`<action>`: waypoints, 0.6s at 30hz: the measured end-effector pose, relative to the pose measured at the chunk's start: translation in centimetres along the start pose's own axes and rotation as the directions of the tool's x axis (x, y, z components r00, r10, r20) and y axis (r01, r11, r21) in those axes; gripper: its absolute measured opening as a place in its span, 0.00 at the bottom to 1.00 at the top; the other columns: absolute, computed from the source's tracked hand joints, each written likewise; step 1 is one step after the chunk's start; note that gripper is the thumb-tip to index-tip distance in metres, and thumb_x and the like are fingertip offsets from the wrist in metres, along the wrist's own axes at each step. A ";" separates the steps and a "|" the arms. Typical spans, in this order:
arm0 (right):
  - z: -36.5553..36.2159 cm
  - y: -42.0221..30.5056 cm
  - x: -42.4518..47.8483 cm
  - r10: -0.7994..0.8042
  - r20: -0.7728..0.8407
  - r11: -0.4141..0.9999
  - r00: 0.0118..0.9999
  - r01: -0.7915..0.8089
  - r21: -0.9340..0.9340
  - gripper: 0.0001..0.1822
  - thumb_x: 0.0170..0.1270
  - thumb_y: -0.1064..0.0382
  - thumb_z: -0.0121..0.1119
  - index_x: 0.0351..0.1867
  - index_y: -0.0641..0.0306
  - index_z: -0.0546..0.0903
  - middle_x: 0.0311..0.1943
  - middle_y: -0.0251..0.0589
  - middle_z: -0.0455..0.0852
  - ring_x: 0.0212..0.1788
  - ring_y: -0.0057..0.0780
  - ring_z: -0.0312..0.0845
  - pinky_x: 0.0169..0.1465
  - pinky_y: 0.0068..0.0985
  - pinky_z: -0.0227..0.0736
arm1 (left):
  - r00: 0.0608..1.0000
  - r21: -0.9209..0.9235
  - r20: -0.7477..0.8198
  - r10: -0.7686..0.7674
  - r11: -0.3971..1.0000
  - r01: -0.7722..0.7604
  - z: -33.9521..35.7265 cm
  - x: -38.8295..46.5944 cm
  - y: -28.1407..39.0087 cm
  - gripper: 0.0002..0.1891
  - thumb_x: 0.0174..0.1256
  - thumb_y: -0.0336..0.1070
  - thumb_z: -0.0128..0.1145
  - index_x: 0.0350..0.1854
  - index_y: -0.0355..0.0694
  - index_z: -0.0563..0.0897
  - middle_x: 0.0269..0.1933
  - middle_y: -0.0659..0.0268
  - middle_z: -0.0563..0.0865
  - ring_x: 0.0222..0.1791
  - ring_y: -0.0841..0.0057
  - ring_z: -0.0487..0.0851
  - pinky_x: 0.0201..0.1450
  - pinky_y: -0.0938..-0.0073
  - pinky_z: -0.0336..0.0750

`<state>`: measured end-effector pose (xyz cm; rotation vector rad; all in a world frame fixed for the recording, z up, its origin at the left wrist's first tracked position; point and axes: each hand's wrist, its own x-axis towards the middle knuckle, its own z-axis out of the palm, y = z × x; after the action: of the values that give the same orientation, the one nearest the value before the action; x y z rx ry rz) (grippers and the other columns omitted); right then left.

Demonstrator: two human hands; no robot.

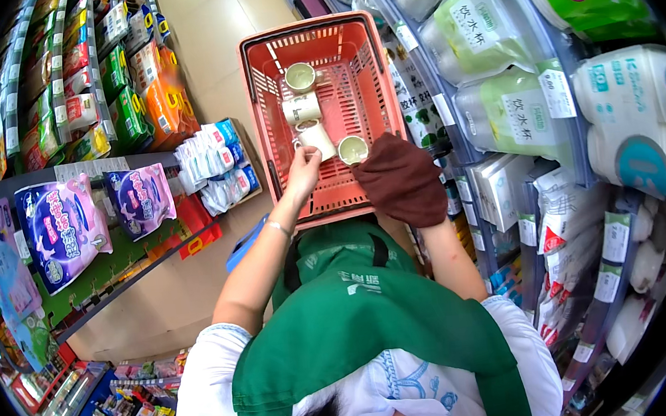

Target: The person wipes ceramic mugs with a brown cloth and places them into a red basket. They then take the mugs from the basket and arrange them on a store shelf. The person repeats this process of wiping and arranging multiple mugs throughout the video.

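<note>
Inside a red plastic shopping basket (338,200) in front of me are several cream mugs. My left hand (304,171) has its fingers pinched at the handle side of a tilted mug (318,139). Just beyond it, another mug (302,108) with dark printing lies on its side. An upright mug (300,77) stands near the far end, its open mouth facing up. A brown cloth (402,182) covers my right hand, whose fingers are hidden. The edge of the cloth meets the rim of another upright mug (354,149) on the basket's right side.
Shelves of packaged paper cups (472,32) rise close on the right. To the left are snack shelves (83,112), purple bags (61,231) and a carton of small white packs (217,165). A tiled aisle floor (213,27) runs ahead. My green apron (350,326) fills the foreground.
</note>
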<state>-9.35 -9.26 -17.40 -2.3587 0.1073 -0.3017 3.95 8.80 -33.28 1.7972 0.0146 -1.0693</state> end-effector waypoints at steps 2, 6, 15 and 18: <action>0.4 1.2 -0.6 0.061 -0.022 0.996 0.998 -0.059 0.071 0.07 0.56 0.63 0.60 0.36 0.58 0.77 0.35 0.37 0.79 0.38 0.31 0.75 0.42 0.26 0.70 | 0.990 0.261 -0.134 0.039 0.965 -0.003 0.1 4.8 -3.4 0.22 0.63 0.39 0.56 0.59 0.40 0.71 0.57 0.53 0.76 0.58 0.65 0.73 0.59 0.68 0.68; 1.9 3.5 -2.9 0.205 -0.043 0.957 0.978 -0.191 0.218 0.09 0.58 0.62 0.59 0.40 0.59 0.76 0.39 0.37 0.78 0.42 0.31 0.73 0.46 0.26 0.69 | 0.943 0.709 -0.197 0.269 0.703 -0.052 1.4 9.4 -4.9 0.30 0.58 0.37 0.60 0.64 0.43 0.68 0.65 0.54 0.69 0.68 0.58 0.62 0.69 0.64 0.58; 4.5 7.7 -4.3 0.348 0.008 0.845 0.937 -0.317 0.431 0.15 0.62 0.61 0.57 0.49 0.61 0.73 0.47 0.38 0.74 0.50 0.29 0.70 0.54 0.26 0.67 | 0.994 0.844 -0.015 0.111 0.534 -0.047 1.3 11.2 -4.0 0.14 0.52 0.44 0.66 0.36 0.41 0.85 0.40 0.60 0.85 0.51 0.62 0.74 0.56 0.62 0.67; 5.9 9.5 -4.9 0.420 0.025 0.762 0.907 -0.368 0.533 0.17 0.63 0.61 0.57 0.52 0.61 0.72 0.50 0.38 0.73 0.53 0.29 0.68 0.56 0.26 0.66 | 0.950 0.775 -0.008 0.312 0.602 -0.192 1.1 7.3 -0.8 0.11 0.54 0.42 0.64 0.29 0.37 0.85 0.35 0.57 0.84 0.44 0.60 0.77 0.50 0.64 0.70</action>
<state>-12.57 -11.30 -29.02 -1.7140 0.5013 -0.2021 7.28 5.22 -38.81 2.5456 -0.7042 -0.7666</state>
